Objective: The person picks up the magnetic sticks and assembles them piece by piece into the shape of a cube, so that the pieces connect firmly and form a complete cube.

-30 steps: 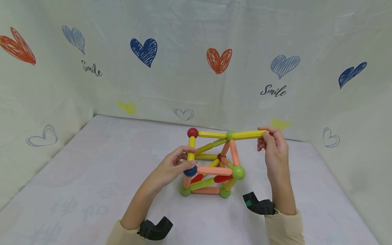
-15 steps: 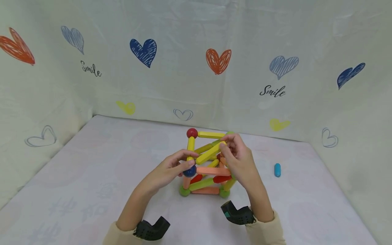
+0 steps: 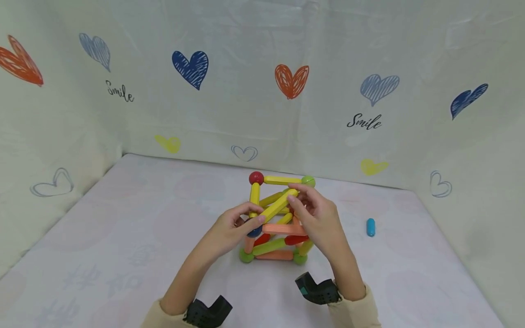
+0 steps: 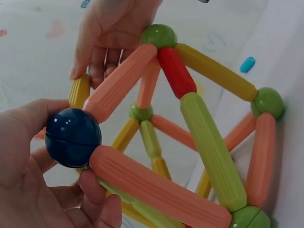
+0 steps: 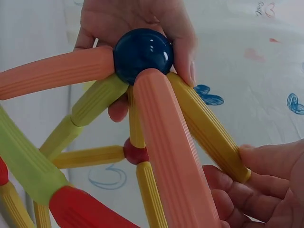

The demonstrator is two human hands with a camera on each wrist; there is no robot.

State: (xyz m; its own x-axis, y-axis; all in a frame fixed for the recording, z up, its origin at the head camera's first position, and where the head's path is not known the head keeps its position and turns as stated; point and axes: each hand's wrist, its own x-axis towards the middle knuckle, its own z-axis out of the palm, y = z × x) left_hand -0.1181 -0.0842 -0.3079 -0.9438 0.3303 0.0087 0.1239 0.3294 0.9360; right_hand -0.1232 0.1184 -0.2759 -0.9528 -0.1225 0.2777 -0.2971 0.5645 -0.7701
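A cube-like frame of magnetic sticks and balls stands on the table, its red ball [image 3: 256, 178] at the back left top corner and a green ball [image 3: 308, 181] at the back right. My left hand [image 3: 229, 230] grips the dark blue ball [image 4: 73, 137] at the front left top corner. Between thumb and fingers, my right hand [image 3: 319, 217] pinches the far end of a yellow stick [image 3: 279, 206], slanting across the top. In the right wrist view, this stick's other end meets the blue ball beside the left thumb. Salmon sticks [image 5: 166, 142] also join that ball.
A short blue stick [image 3: 371, 227] lies on the white table [image 3: 410, 273] to the right of the frame. Behind the table hangs a pale cloth [image 3: 246, 114] printed with hearts. Each wrist wears a black camera mount [image 3: 317, 289].
My right hand has brought the yellow stick leftward from the back right green ball, turning it diagonally to the blue ball. The blue stick behind the right wrist has come into view.
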